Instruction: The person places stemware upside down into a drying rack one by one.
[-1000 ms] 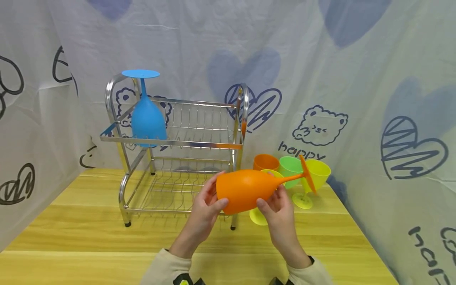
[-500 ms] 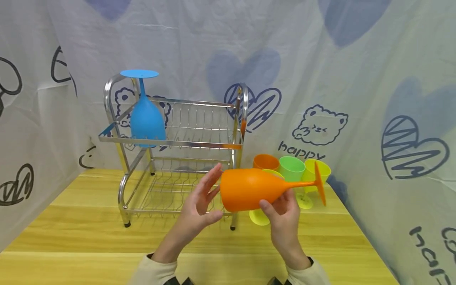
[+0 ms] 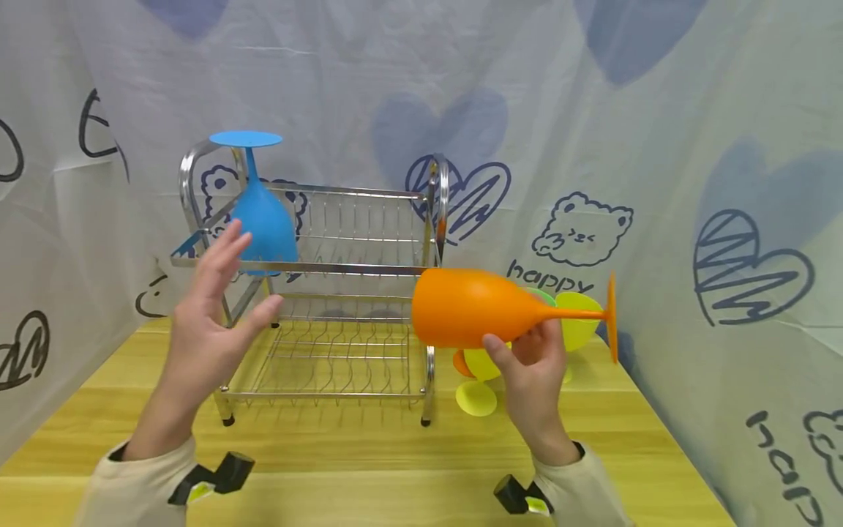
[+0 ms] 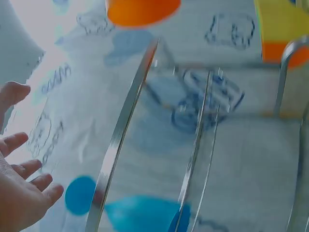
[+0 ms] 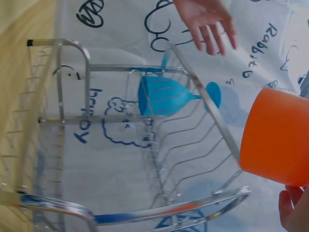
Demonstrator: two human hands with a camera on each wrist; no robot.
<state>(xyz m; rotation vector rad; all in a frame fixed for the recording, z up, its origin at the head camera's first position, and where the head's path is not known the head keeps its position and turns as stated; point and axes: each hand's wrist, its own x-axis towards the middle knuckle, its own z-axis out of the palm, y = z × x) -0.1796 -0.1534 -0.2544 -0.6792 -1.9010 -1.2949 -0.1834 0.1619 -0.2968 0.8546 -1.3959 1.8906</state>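
An orange plastic goblet [image 3: 470, 307] lies sideways in the air, its open mouth to the left and its foot to the right. My right hand [image 3: 532, 384] holds it from below near the stem end of the bowl. My left hand [image 3: 204, 329] is raised with fingers spread and thumb apart, holding nothing. It overlaps a blue goblet [image 3: 271, 227], which stands upside down on the upper tier of a metal dish rack [image 3: 342, 268]. In the right wrist view, the orange bowl [image 5: 277, 137] is beside the rack's top tier.
Right of the rack, partly hidden behind the orange goblet, several goblets are grouped on the wooden table [image 3: 369, 476]: a yellow one [image 3: 578, 326], a green one [image 3: 541, 295] and others. A patterned sheet [image 3: 342, 95] hangs behind and at both sides.
My left hand has let go of the orange goblet and moved left and up towards the blue one. My right hand has raised the orange goblet and levelled it.
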